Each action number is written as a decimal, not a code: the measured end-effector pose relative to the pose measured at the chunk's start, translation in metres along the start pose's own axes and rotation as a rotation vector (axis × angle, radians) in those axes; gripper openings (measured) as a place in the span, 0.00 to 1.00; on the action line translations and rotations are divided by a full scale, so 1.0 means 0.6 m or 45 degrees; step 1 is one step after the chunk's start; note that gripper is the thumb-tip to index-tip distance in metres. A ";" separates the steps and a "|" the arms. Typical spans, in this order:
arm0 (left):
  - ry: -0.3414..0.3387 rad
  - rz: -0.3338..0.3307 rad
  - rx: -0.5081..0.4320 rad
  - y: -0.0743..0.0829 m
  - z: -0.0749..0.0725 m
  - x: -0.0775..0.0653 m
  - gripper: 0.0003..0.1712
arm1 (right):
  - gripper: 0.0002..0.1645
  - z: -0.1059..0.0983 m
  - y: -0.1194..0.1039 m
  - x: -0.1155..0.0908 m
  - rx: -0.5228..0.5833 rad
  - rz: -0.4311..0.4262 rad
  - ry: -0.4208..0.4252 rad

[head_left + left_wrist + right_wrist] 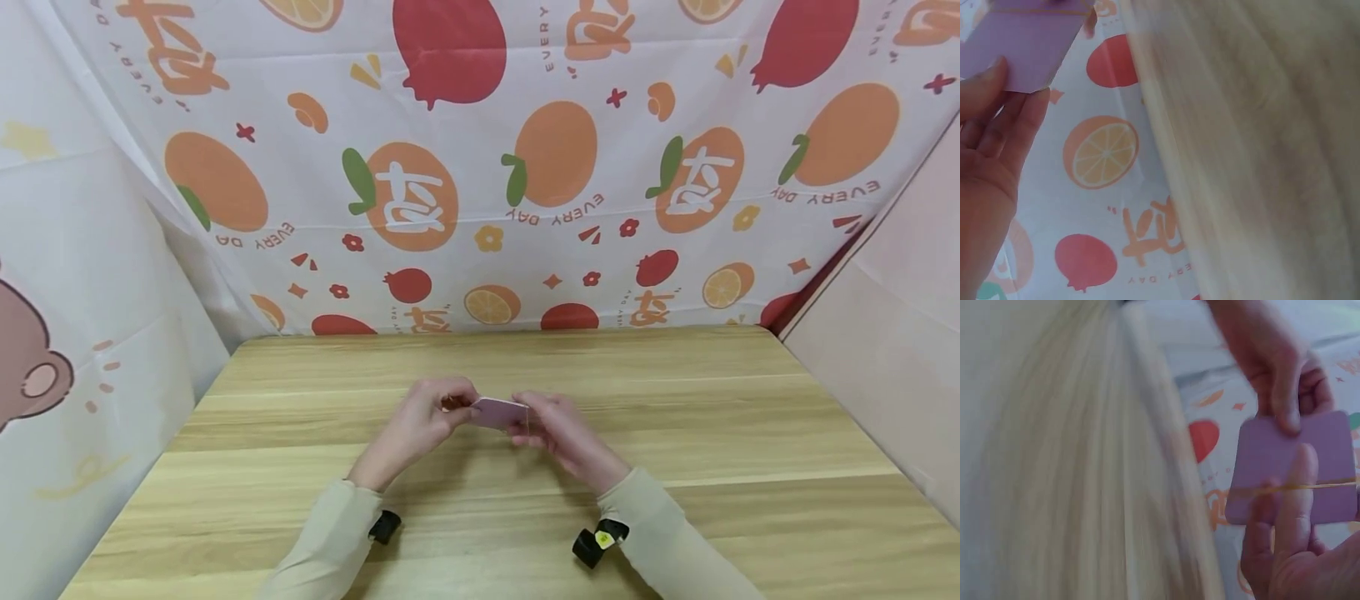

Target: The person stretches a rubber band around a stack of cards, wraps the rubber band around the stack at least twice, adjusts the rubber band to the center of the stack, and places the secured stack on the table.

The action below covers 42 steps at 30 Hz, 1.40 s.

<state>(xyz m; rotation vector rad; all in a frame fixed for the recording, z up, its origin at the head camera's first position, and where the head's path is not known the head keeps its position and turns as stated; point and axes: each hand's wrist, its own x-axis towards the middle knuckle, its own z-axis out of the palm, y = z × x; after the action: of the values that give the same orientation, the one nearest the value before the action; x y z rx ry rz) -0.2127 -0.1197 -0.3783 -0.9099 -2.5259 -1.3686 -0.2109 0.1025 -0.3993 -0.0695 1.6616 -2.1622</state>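
Between both hands, above the table, is a flat purple square card (495,413) with rounded corners. A thin yellowish rubber band (1329,484) runs across it near the right-hand end. My left hand (423,417) pinches the card's left edge, its thumb on the purple face and its fingers behind. At the opposite end my right hand (561,432) holds the card, thumb laid along the face across the band, as the right wrist view shows. The back of the card is hidden in the head view.
The wood-grain table (480,358) spans the area under both arms. Behind it hangs a fruit-print cloth (480,192), with pale cloth walls at left and right. Dark wrist-worn devices (600,537) sit near both sleeve cuffs.
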 end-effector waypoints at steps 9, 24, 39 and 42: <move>0.169 -0.259 -0.114 -0.015 0.001 0.002 0.08 | 0.20 0.003 -0.008 0.001 0.065 -0.107 0.025; 0.247 -0.440 -0.254 -0.004 0.012 0.007 0.07 | 0.12 0.004 -0.020 0.000 -0.741 -0.556 0.455; 0.347 -0.425 -0.113 0.001 0.033 0.009 0.10 | 0.05 0.001 -0.027 -0.003 -0.875 -0.502 0.564; 0.364 -0.441 -0.133 0.001 0.034 0.010 0.09 | 0.05 -0.001 -0.027 0.000 -0.845 -0.503 0.567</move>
<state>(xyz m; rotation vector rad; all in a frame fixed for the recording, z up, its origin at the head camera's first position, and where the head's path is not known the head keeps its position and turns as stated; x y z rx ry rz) -0.2138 -0.1004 -0.3875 -0.2644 -2.4822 -1.6030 -0.2155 0.1064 -0.3843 -0.1183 2.7744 -1.8571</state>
